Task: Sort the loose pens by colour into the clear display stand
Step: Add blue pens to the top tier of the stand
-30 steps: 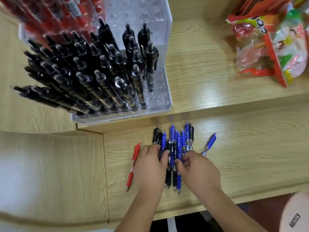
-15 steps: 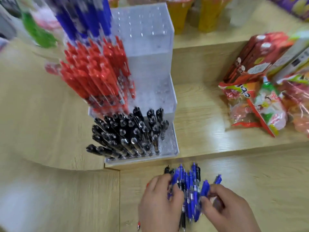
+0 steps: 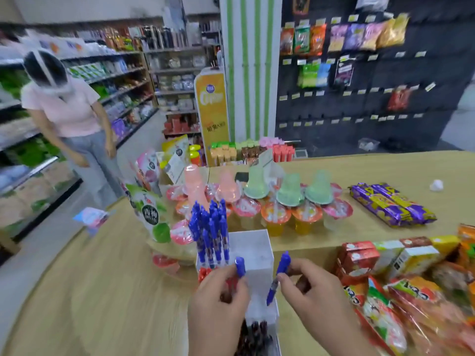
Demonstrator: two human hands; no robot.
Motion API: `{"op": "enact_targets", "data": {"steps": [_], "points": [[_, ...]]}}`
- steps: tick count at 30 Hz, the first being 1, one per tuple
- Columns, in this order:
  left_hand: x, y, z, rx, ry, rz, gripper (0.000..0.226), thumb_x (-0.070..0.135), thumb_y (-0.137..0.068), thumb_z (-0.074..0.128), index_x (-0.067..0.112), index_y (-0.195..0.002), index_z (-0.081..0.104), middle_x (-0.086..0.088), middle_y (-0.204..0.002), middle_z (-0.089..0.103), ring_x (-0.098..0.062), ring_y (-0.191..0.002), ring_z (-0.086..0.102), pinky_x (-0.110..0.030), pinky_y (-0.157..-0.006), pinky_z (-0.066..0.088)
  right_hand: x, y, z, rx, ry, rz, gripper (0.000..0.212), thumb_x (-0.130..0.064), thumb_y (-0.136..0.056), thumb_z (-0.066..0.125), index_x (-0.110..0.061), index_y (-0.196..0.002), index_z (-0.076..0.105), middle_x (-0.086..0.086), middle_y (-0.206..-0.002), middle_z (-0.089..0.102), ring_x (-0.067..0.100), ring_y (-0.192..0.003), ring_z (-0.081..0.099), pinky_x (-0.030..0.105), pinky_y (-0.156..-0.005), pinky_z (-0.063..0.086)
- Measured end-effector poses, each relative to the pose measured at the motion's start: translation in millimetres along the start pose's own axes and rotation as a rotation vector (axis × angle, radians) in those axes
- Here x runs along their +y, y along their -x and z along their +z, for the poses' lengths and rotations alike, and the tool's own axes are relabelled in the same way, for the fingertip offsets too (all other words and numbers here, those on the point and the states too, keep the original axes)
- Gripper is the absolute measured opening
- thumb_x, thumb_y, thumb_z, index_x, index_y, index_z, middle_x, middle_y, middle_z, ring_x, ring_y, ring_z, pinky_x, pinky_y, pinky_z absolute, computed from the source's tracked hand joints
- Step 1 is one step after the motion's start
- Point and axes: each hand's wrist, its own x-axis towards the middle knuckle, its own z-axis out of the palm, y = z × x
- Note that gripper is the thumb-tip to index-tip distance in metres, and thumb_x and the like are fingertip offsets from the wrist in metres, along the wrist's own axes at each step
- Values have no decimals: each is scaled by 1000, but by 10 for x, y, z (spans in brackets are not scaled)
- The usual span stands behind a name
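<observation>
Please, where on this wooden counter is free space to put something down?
The light wooden counter is bare left of the clear plastic display stand, out to its curved edge. Another bare strip lies behind the purple wrapped bars at the far right. It is crowded around the lidded jelly cups and among the orange snack packets on the right.

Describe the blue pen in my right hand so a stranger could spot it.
On the wooden counter stands the clear display stand, blue pens upright in its top tier. At its right side, the right hand pinches one blue pen. Unlike the other pen in the left hand, it slants, most of its length showing.
</observation>
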Motion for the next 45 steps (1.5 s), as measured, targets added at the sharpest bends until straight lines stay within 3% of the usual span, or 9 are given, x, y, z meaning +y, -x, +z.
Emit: {"op": "enact_targets", "data": {"steps": [2, 6, 9, 14, 20, 26, 35, 43, 45], "points": [[56, -259, -57, -21, -28, -37, 47, 7, -74, 82, 49, -67, 63, 15, -52, 46, 0, -49, 46, -8, -52, 34, -196, -282, 24, -11, -10, -47, 3, -33, -83, 68, -35, -82, 65, -10, -69, 65, 12, -52, 53, 33, -53, 43], [183, -624, -139, -54, -94, -113, 60, 13, -77, 80, 68, -72, 58, 15, -51, 52, -2, -50, 50, -12, -54, 38, -449, -705, 77, -10, -19, -93, 4, -34, -87, 66, -35, -84, 63, -25, -83, 64, 6, -55, 52, 24, -54, 39], [290, -755, -158, -58, -91, -194, 65, 19, -80, 79, 77, -68, 51, 23, -55, 57, 8, -60, 56, -7, -62, 42, -513, -929, 144, -13, 14, -81, 6, -38, -90, 63, -36, -84, 62, -15, -77, 66, 5, -59, 53, 26, -54, 42], [224, -867, -104, -75, -119, -217, 62, 24, -82, 77, 79, -73, 49, 17, -55, 54, 3, -65, 54, -10, -60, 43, -480, -1224, 297, -30, 51, -70, 9, -36, -93, 59, -35, -84, 62, -11, -77, 66, 6, -69, 60, 32, -64, 51], [43, -1007, 32, -47, -158, -82, 42, 14, -79, 81, 50, -68, 62, 25, -74, 57, -5, -65, 53, -10, -58, 40, -350, -1469, 499, -75, 68, -83, 9, -38, -91, 59, -34, -83, 62, -15, -76, 64, 3, -70, 59, 30, -65, 51], [-15, -1077, 106, -37, -197, -65, 21, 14, -80, 79, 31, -72, 69, 11, -66, 52, 0, -71, 52, -8, -63, 38, -266, -1580, 646, -160, 146, -134, 8, -39, -91, 57, -34, -87, 62, -14, -81, 64, 2, -73, 58, 26, -63, 49], [-15, -1114, 168, -68, -257, -13, 31, 15, -82, 77, 37, -68, 61, 11, -64, 49, -5, -70, 50, -11, -59, 35, -209, -1645, 701, -251, 307, -212, 12, -44, -91, 51, -33, -88, 56, -14, -81, 60, 6, -75, 56, 33, -65, 50], [26, -1154, 167, -120, -257, -53, 41, 21, -84, 73, 41, -57, 50, 5, -59, 42, -13, -68, 47, -25, -55, 36, -293, -1554, 418, -144, 225, -297, 15, -37, -92, 58, -37, -107, 62, -20, -96, 59, -1, -78, 52, 26, -71, 50], [22, -1162, 177, -125, -262, -56, 41, 21, -85, 72, 40, -55, 51, 3, -59, 43, -13, -67, 47, -30, -56, 39, -322, -1508, 371, -230, 192, -332, 17, -35, -91, 58, -38, -107, 63, -21, -96, 59, -3, -75, 52, 23, -68, 49]]}}
